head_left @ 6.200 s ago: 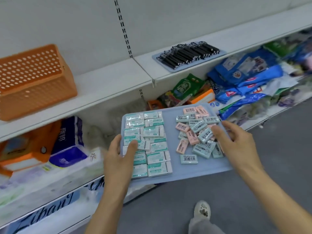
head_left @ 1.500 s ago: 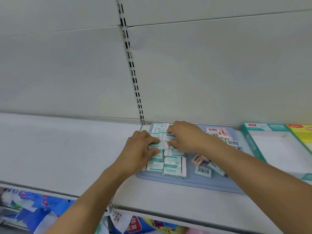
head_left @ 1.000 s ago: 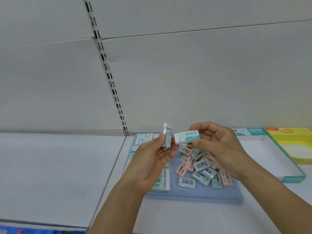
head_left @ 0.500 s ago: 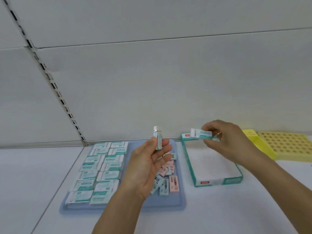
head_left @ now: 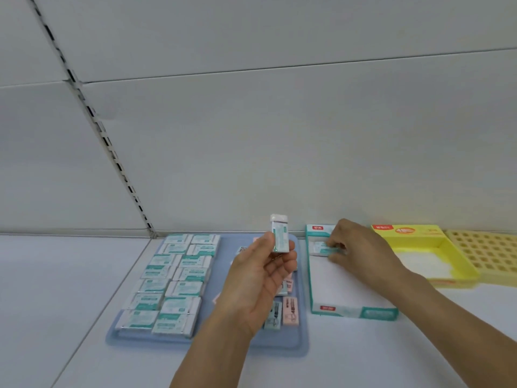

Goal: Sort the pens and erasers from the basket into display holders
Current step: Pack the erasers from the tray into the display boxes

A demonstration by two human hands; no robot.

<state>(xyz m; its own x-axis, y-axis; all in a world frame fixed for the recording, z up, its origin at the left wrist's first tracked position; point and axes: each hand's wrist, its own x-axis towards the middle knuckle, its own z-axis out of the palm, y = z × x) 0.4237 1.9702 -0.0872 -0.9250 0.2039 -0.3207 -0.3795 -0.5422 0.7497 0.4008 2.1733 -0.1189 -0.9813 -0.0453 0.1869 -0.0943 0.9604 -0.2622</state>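
Holding up one eraser (head_left: 280, 237) in left hand (head_left: 260, 278) | right hand (head_left: 361, 252) pinches another eraser (head_left: 324, 248) inside the green box (head_left: 352, 311) | blue tray (head_left: 300, 336) beside it

We see a matt white shelf (head_left: 70, 289), smooth and painted like metal, and behind it a matt white back panel (head_left: 279, 135) with a slotted metal upright (head_left: 92, 116). The blue tray (head_left: 246, 341) looks like smooth matt plastic. On its left side the teal-and-white erasers (head_left: 167, 287) gleam, probably under clear film wrap. The teal display box (head_left: 349, 298) and the yellow display box (head_left: 419, 247) look like printed card, slightly glossy. At far right, the yellow holed holder (head_left: 486, 253) appears to be moulded plastic.
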